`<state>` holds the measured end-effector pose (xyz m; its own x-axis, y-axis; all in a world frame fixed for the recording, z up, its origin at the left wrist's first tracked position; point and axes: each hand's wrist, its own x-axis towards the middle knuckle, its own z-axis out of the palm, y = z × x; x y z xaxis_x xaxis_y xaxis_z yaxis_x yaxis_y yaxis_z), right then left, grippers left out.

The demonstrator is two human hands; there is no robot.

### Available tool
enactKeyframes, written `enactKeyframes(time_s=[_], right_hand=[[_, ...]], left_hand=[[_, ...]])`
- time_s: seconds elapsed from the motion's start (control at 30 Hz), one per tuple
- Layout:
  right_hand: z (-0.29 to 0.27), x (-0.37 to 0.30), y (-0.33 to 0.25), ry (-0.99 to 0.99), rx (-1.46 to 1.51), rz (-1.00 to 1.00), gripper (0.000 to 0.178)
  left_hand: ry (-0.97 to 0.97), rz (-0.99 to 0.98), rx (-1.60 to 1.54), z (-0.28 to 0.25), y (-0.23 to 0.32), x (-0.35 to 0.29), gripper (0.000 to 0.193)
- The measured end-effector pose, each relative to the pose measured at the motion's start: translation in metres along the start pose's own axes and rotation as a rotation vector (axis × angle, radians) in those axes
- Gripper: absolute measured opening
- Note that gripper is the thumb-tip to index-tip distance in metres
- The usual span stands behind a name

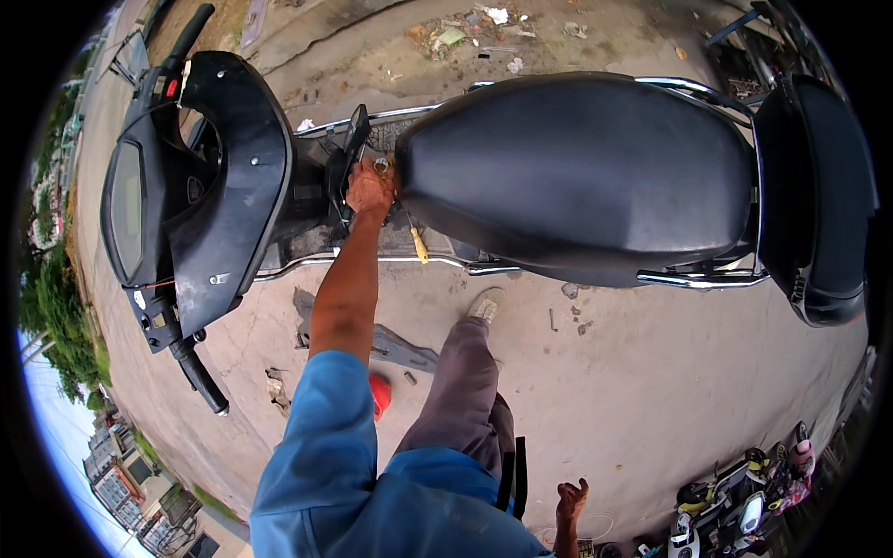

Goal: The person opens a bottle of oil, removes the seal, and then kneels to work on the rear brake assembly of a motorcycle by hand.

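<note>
A black scooter stands across my view, its handlebar end left and long seat [577,177] right. My left hand [369,189] reaches down between the front shield [246,158] and the seat, fingers curled. A small round metallic piece [380,166] shows at its fingers. Beside it a black panel [355,135] stands tilted up. What the fingers grip is hidden. Close by, a screwdriver [419,245] with a yellow handle leans at the footboard's near edge. My right hand [571,502] hangs at the lower right, away from the scooter, fingers apart and holding nothing visible.
Chrome side rails [298,265] run along the scooter's near side. On the concrete lie a grey-black plastic panel [400,349] and a red object [379,395], partly behind my sleeve. A black top box [814,200] sits behind the seat. Parked two-wheelers [744,507] stand lower right.
</note>
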<state>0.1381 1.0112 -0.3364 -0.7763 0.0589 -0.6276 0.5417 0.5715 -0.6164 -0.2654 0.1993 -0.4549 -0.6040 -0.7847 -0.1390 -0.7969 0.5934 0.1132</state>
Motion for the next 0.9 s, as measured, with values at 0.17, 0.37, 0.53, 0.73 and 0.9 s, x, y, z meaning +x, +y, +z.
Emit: enactKeyframes(time_s=[0.17,0.37,0.53,0.73,0.9], right_hand=[[-0.013,0.026,-0.024,0.061,-0.003,0.109,0.064],[-0.022,0.034,-0.032,0.025,-0.055,-0.056,0.062],[-0.010,0.031,-0.040,0.118,0.084,0.076,0.052],[-0.035,0.057,-0.087,0.278,-0.154,0.422,0.036],[-0.093,0.068,-0.071,0.422,-0.199,0.582,0.034]], left_hand=[[-0.045,0.050,0.006,0.000,0.007,0.015,0.050],[-0.166,-0.138,-0.020,-0.017,0.002,0.015,0.063],[-0.151,-0.092,-0.028,-0.008,0.000,0.023,0.059],[0.155,0.233,-0.204,0.012,-0.067,-0.030,0.067],[0.242,0.141,-0.243,0.018,-0.050,-0.124,0.056]])
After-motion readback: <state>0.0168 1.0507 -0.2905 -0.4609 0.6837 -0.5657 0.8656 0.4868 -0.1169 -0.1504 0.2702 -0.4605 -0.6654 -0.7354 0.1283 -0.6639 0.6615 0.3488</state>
